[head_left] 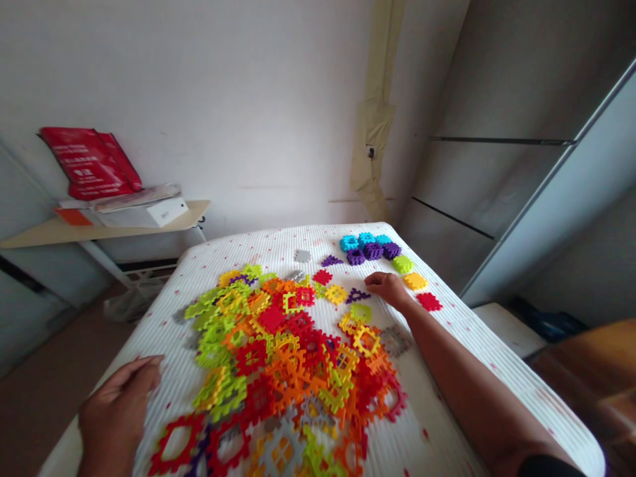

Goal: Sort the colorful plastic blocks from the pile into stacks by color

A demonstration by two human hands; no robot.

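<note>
Flat on the white ribbed cloth with red dots (253, 244): purple openwork triangular plastic piece (358, 295), just left of the right hand (387, 288), nearest thing to its fingertips. Right forearm (457, 371) in from lower right, black sleeve (549, 466) at the frame edge, stretched forward and left; hand low over the cloth, back mostly up. Right fingers curled and close together; can't tell about a grip or contact with the triangle, too small and shadowed.

Left hand (119, 404) low at the near left side, pointing right, fingers bent and pressed together; can't tell what, if anything, is inside. Nearest to it: red toothed square plastic frame (158, 457), well apart from the triangle.

Between both hands: loose heap of green, yellow, orange and red plastic pieces (293, 371), crowding the near middle. Just below the right hand: lime-green square plastic frame (360, 317). Left of the triangle: yellow square plastic piece (336, 294). Farther back: solid red square plastic piece (323, 277), second purple plastic triangle (332, 261), pale grey square plastic piece (303, 256).

Beyond the right hand, far corner: three cyan toothed plastic blocks (366, 238) behind three dark-purple ones (372, 250). Down the right edge, in line: light-green (403, 264), orange-yellow (415, 281) and red (429, 302) plastic squares.
</note>
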